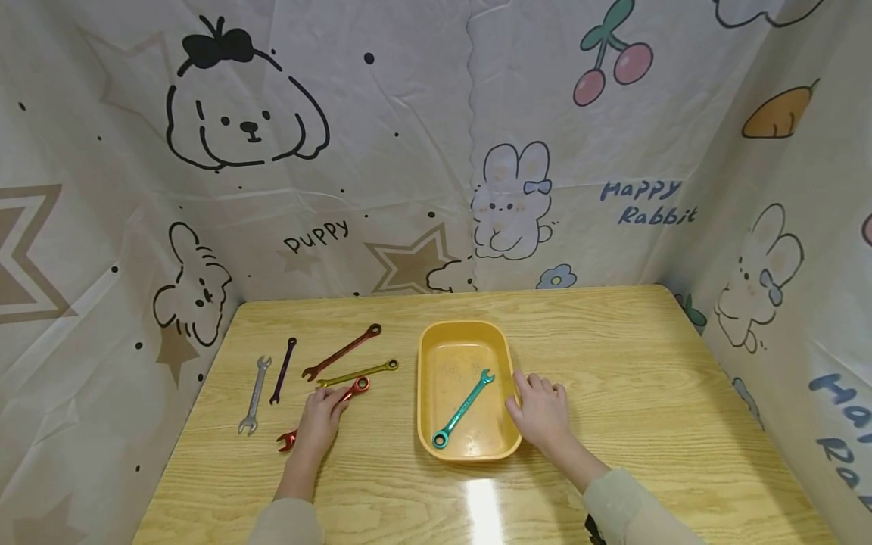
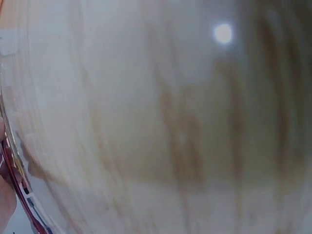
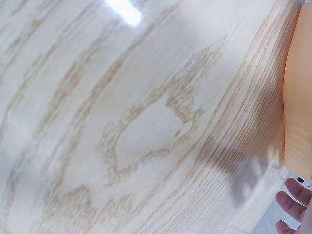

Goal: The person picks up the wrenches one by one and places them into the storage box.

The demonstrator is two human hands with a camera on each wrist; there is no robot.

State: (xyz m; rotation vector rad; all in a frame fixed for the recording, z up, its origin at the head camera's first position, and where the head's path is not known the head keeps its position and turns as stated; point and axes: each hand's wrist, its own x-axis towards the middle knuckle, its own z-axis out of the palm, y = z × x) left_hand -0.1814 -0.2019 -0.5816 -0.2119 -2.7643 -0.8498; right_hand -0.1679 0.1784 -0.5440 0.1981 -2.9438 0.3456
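Observation:
My left hand (image 1: 317, 421) grips a red combination wrench (image 1: 359, 386) around its middle. The ring end shows beyond the fingertips and the open end sticks out on the other side. In the left wrist view, the red wrench (image 2: 22, 197) runs along the lower left edge by the fingers. My right hand (image 1: 543, 409) rests at the right rim of a yellow plastic tray (image 1: 463, 362), fingers loosely bent and apart. A teal wrench (image 1: 464, 409) lies diagonally inside the tray. Just beyond the left hand lies a yellow-green wrench (image 1: 357, 374).
An orange-red wrench (image 1: 342, 353), a purple wrench (image 1: 283, 371) and a silver open-ended wrench (image 1: 255, 395) lie on the left of the wooden table (image 1: 613, 356). A printed cloth (image 1: 402, 174) hangs around the table's back and sides.

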